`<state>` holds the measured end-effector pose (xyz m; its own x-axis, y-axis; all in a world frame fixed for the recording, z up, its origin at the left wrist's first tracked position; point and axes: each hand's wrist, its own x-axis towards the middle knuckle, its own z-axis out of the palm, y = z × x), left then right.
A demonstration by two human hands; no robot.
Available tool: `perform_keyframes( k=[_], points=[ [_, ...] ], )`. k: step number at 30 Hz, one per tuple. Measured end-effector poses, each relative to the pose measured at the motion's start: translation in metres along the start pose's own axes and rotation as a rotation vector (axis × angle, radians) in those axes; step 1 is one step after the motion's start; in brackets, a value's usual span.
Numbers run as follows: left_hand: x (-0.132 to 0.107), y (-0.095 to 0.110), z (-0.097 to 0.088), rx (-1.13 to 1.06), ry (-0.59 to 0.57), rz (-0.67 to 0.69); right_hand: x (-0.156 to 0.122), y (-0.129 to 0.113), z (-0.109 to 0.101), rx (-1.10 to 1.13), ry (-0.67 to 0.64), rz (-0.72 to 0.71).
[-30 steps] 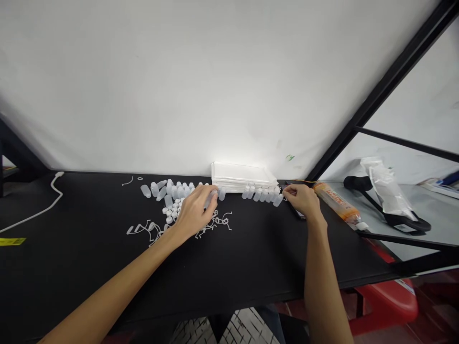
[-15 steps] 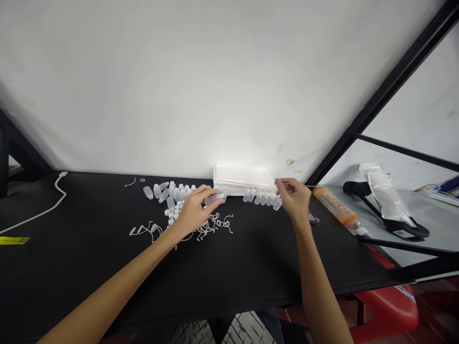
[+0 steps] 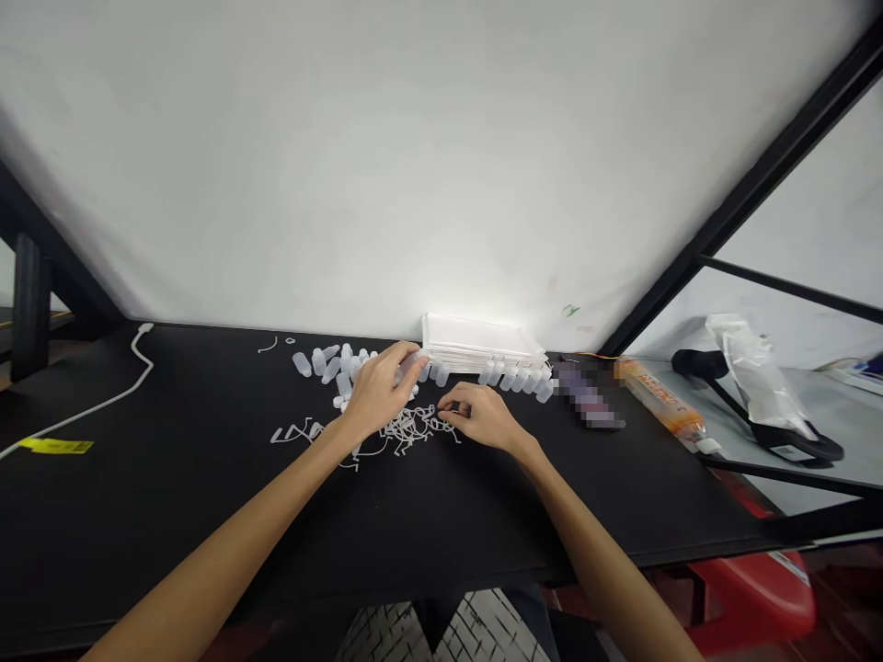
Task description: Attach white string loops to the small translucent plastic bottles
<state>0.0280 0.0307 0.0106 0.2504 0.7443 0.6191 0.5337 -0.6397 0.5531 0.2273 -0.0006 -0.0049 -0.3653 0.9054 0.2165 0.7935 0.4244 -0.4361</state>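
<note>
My left hand [image 3: 383, 382] is closed around a small translucent plastic bottle [image 3: 409, 363], partly hidden by the fingers. Curled at the right edge of a tangle of thin white tubes [image 3: 407, 428], my right hand [image 3: 483, 414] has thumb and fingertips drawn together; what they pinch, if anything, is too small to make out. Several loose bottles [image 3: 331, 370] lie and stand behind my left hand, and white caps [image 3: 340, 403] show partly beneath it. More bottles form a slanted row [image 3: 521, 379] in front of a stack of flat white sheets or packets [image 3: 483, 340].
To the right lie a blurred-out flat object [image 3: 588, 395] and an orange-and-clear packet [image 3: 659, 400]. Beyond the black frame bar [image 3: 731, 193] are a black tool-like object and clear plastic wrap [image 3: 759, 377]. A white cable [image 3: 131, 386] with a yellow tag [image 3: 59, 446] crosses the left.
My right hand has moved left from beside the bottle row to the white tubes. My left hand stays near the same place with the bottle. The view has shifted slightly.
</note>
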Motion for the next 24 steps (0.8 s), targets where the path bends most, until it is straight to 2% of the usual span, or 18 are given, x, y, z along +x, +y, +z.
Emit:
perform_keyframes(
  k=[7,10,13,18,21,24],
  points=[
    [-0.003,0.003,0.001,0.036,-0.024,0.022,-0.002,-0.006,0.009,-0.027,-0.006,-0.012],
    [-0.003,0.003,0.001,0.034,-0.031,0.035,-0.002,-0.005,0.007,0.048,0.019,0.009],
    [-0.003,0.004,0.0,0.016,-0.057,0.042,0.0,-0.001,0.001,0.257,0.078,0.065],
    [-0.004,0.004,0.001,0.003,-0.1,0.025,0.002,0.001,-0.009,0.736,0.133,0.212],
    [-0.005,0.004,0.001,-0.016,-0.151,0.01,0.002,-0.001,-0.013,0.895,0.202,0.285],
    [-0.006,0.006,0.002,-0.049,-0.214,0.012,0.002,-0.004,-0.017,0.98,0.278,0.289]
  ],
)
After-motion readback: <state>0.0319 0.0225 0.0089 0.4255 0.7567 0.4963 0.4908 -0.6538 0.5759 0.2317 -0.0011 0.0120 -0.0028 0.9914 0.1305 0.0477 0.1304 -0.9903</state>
